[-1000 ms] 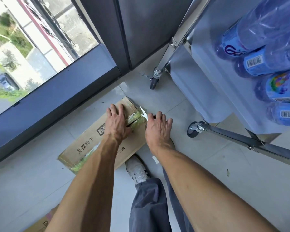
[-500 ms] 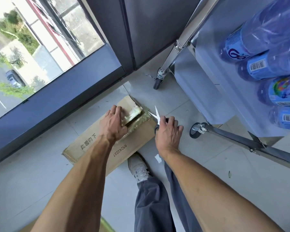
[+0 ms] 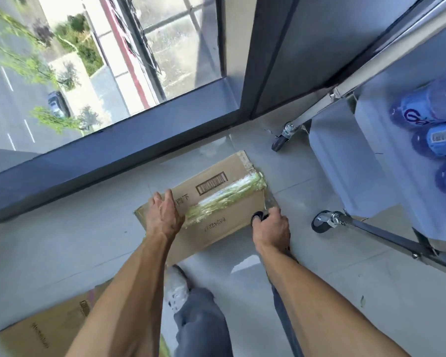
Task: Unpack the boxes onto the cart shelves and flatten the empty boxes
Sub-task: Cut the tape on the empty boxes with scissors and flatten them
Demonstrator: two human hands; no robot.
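Note:
A sealed brown cardboard box (image 3: pixel 224 222) lies on the grey tiled floor, with greenish clear tape (image 3: pixel 222 199) along its top seam. My left hand (image 3: pixel 164 215) rests flat on the box's near-left end, fingers spread. My right hand (image 3: pixel 271 229) is at the box's right corner, closed around the black handle of a pair of scissors (image 3: pixel 259 216); the blades are hidden. The steel cart (image 3: pixel 371 228) stands to the right, with blue water bottles (image 3: pixel 428 109) lying on its shelf.
A second cardboard box (image 3: pixel 49 331) lies at the bottom left. The cart's castor wheels (image 3: pixel 322 222) sit close to the right of the box. A dark window sill and floor-to-ceiling glass run behind the box. My white shoe (image 3: pixel 177 287) is just below it.
My left hand slid from the box's taped right end to its left end. My right hand dropped lower at the right corner, and the scissor blades seen earlier are out of sight.

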